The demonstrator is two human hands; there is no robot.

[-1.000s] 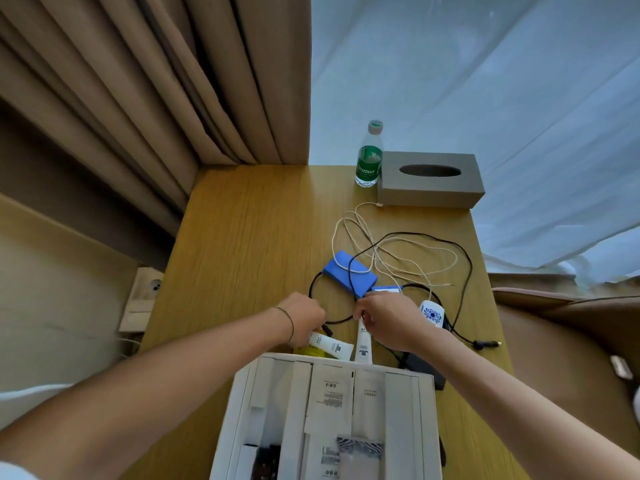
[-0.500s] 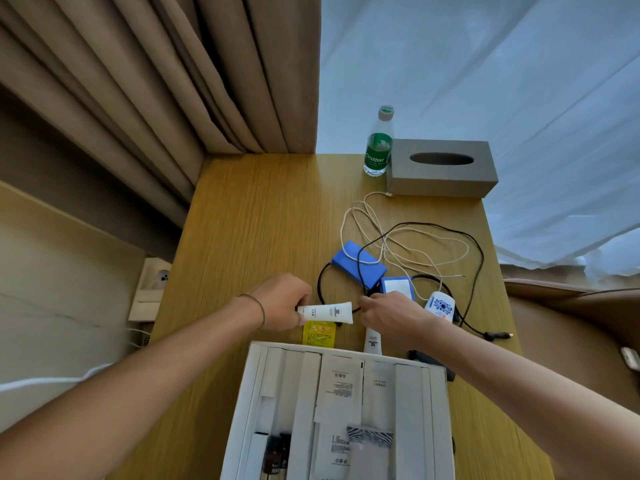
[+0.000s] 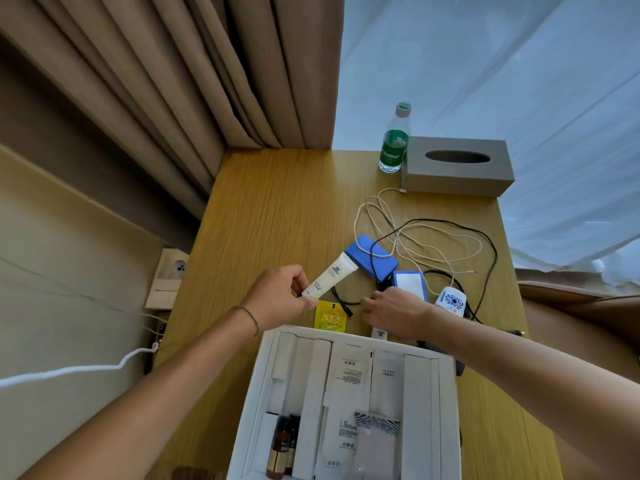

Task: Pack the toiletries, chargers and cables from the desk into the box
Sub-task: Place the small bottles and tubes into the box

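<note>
Far left: beige wall socket plate [image 3: 172,276] with a white cord [image 3: 79,369] trailing below it. Left hand [image 3: 278,301], fingers [image 3: 300,285] pinching the capped end of a white squeeze tube with dark print [image 3: 331,274], lifted off the yellow wooden surface [image 3: 277,216] and tilted up to the right, its far end over the corner of a flat blue rectangular pack [image 3: 374,260]. Just right of that hand, flat on the surface: a small yellow sachet [image 3: 330,317], close to the far rim of the open white cardboard box with dividers [image 3: 446,410]. Inside the box: white paper sleeves, small brown bottles [image 3: 282,445] at near left, a zebra-striped packet [image 3: 377,422]. Right hand [image 3: 394,315] palm down, fingers loosely curled over a second white tube [image 3: 379,332] and touching a black cable [image 3: 450,225]; grip cannot be told. Beyond it: a blue-edged white card [image 3: 410,284], a white charger with blue pattern [image 3: 452,301], a tangled white cable [image 3: 415,244]. At the back right: green-labelled clear bottle [image 3: 394,147] beside a grey tissue box [image 3: 457,166].
</note>
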